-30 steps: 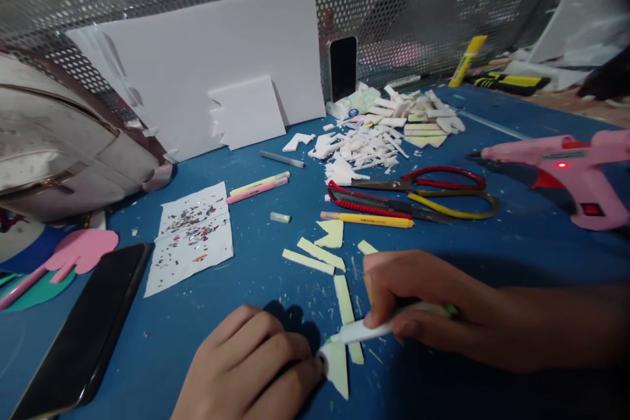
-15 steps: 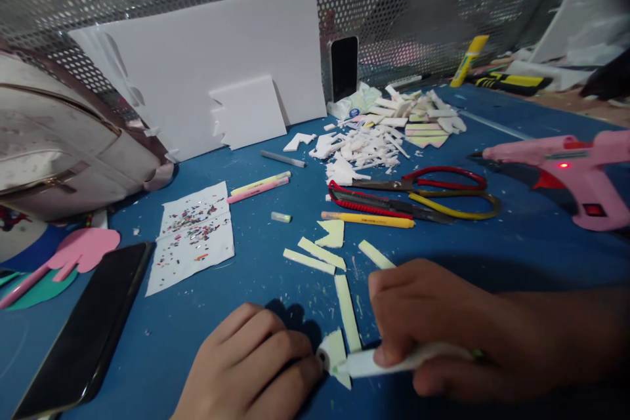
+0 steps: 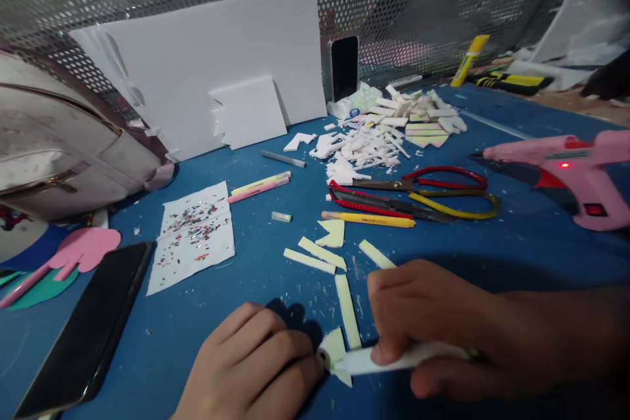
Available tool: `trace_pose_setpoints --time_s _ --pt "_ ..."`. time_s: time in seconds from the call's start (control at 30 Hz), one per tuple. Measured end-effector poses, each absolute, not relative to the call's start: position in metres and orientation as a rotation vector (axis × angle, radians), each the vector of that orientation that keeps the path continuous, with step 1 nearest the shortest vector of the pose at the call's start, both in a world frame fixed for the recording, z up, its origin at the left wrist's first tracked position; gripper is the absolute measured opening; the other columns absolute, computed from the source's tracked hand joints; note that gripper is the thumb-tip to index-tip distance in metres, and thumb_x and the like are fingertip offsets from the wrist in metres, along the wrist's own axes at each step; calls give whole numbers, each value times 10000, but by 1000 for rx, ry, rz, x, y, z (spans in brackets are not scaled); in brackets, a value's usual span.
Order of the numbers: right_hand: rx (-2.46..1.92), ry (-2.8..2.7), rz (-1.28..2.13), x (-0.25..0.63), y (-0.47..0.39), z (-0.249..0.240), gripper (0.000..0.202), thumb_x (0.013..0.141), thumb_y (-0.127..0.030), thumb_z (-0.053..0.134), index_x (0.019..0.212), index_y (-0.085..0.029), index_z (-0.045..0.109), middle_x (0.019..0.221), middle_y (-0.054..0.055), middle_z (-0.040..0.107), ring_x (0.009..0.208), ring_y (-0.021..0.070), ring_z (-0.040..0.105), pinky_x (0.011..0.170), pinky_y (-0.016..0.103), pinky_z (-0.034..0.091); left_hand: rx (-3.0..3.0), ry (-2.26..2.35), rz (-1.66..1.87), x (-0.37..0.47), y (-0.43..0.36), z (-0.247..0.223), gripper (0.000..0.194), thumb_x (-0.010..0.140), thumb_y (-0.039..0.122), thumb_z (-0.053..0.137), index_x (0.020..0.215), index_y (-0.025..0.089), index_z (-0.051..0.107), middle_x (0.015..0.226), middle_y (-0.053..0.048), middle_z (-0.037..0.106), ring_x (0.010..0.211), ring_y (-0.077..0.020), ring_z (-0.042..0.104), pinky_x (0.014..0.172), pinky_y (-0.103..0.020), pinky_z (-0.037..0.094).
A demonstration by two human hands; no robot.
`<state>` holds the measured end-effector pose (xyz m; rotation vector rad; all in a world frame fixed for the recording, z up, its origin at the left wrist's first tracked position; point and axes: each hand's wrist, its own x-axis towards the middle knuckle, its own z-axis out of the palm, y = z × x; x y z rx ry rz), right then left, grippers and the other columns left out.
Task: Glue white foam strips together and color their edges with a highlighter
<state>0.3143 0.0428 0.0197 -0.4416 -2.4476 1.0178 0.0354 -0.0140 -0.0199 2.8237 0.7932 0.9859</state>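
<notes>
My right hand [image 3: 433,328] is wrapped round a pale highlighter marker [image 3: 364,361]. Its green tip touches a small light-green foam piece [image 3: 336,344] lying on the blue table. With its fingers curled, my left hand [image 3: 260,361] grips the left edge of that piece; the fingertips are partly hidden. A light-green foam strip [image 3: 348,312] stretches away just beyond the marker tip. Farther off lie two more strips [image 3: 315,257], a notched green piece [image 3: 332,233] and a strip [image 3: 377,254] beside my right knuckles.
Scissors [image 3: 472,205], a red box cutter [image 3: 369,201] and an orange pen [image 3: 374,218] lie ahead. A pink glue gun [image 3: 575,164] with a lit red light is at right. White scraps [image 3: 369,147] are heaped behind. A phone [image 3: 88,328] and glitter-strewn paper [image 3: 170,269] lie left.
The marker tip has shifted slightly to the left and up on the foam piece, with my right hand following. My left hand stays in place.
</notes>
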Motion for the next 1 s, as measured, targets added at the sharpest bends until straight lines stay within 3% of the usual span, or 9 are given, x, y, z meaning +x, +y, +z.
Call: trace_pose_setpoints --time_s 0.8,1.0 --pt "-564 -2435 989 316 42 19 515 1095 -516 341 917 -180 688 793 77 703 793 182 650 726 307 501 2815 821 975 38 -15 -17 320 1082 165 408 1014 144 720 933 -44 745 754 -151 561 652 -330 374" --pt "-671 -2362 947 316 39 18 578 1084 -565 315 798 -195 654 712 62 644 708 178 610 660 304 470 2814 823 958 37 -14 -17 312 1079 171 411 1028 142 717 934 -54 742 755 -153 582 648 -328 393"
